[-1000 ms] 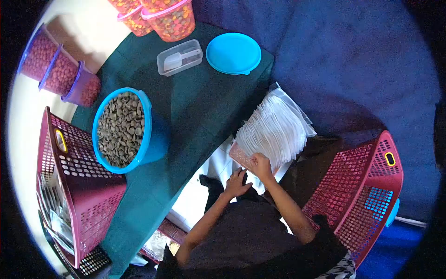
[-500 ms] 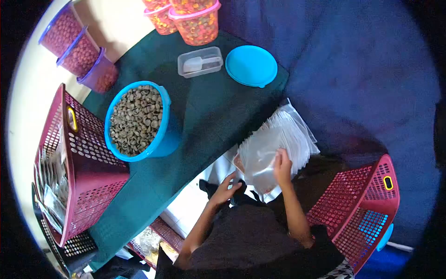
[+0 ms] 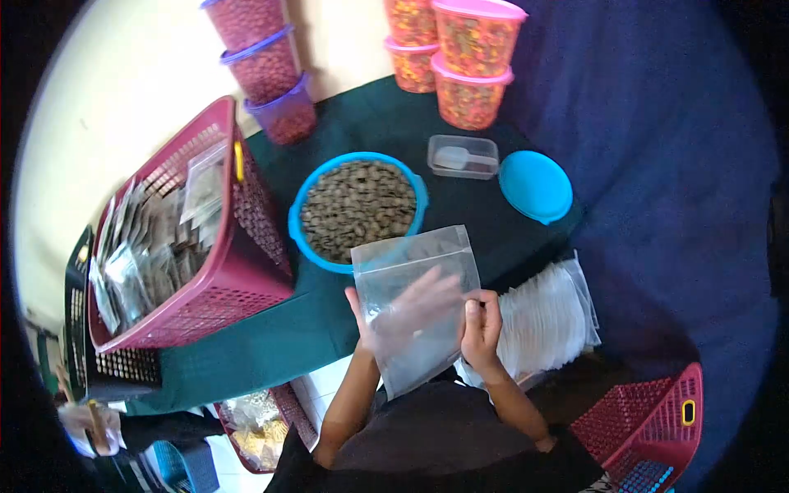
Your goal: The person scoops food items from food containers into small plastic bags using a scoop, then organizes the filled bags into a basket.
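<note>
A clear plastic zip bag [image 3: 415, 357] is held up in front of me, flat and with nothing visible inside. My right hand [image 3: 483, 329] pinches its right edge between thumb and fingers. Behind the film, my left hand [image 3: 399, 312] shows through with its fingers stretched out and blurred, the thumb sticking out past the left edge. Just beyond the bag's top stands a blue tub [image 3: 295, 226] full of small brown rounded pieces [image 3: 359, 214]. To the right of my right hand lies a fanned stack of clear bags [image 3: 546, 320].
A maroon basket [image 3: 246, 287] of filled packets stands left; another maroon basket [image 3: 633, 411] is lower right. A blue lid [image 3: 536, 187] and a clear tray [image 3: 485, 172] with a white scoop [image 3: 454, 156] lie behind. Pink-lidded tubs [image 3: 471, 99] and purple-lidded tubs [image 3: 281, 111] are stacked at the back.
My right hand has taken a bag off the stack and brought it left and up. My left hand has come up behind it. The view has shifted, showing more of the left basket.
</note>
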The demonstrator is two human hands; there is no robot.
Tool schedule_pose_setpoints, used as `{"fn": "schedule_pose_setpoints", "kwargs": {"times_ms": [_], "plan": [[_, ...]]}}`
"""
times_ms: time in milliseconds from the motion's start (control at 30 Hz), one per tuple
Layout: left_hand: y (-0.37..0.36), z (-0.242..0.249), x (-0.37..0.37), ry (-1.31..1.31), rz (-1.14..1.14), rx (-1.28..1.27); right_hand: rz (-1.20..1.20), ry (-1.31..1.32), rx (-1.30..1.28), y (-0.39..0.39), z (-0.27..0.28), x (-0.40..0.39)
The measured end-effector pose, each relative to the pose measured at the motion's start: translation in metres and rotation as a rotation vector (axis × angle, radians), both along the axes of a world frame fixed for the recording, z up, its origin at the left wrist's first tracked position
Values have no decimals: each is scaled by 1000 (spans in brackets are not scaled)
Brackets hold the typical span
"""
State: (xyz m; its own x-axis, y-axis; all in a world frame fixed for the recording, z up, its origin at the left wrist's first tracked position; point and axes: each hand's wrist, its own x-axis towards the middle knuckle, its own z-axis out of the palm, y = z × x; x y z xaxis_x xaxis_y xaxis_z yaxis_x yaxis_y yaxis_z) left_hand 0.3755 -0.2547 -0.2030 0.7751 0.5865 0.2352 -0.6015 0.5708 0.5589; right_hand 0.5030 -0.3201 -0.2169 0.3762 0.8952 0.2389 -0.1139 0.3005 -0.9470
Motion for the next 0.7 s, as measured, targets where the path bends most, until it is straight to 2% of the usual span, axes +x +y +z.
{"fn": "schedule_pose_setpoints", "kwargs": {"times_ms": [133,267,333,400,533,567,600,667,700], "plan": [[15,22,-27,-132,23,16,80,-93,25,18,-4,-34],[20,30,-52,-217,95,-173,136,-203,46,29,-14,-63],[27,28,-64,-282,139,-50,187,-169,22,33,-12,-74],[33,25,-78,-243,169,-67,192,-215,32,41,-10,-86],[46,17,-100,-206,158,88,278,-247,-43,52,-16,-98],[49,15,-104,-188,146,128,299,-364,-130,51,-11,-96],[52,15,-109,-171,133,167,306,-364,-129,54,-5,-98],[52,23,-116,-98,213,116,92,-633,184,60,7,-102],[58,19,-118,-118,223,209,74,-635,155,59,13,-102]]}}
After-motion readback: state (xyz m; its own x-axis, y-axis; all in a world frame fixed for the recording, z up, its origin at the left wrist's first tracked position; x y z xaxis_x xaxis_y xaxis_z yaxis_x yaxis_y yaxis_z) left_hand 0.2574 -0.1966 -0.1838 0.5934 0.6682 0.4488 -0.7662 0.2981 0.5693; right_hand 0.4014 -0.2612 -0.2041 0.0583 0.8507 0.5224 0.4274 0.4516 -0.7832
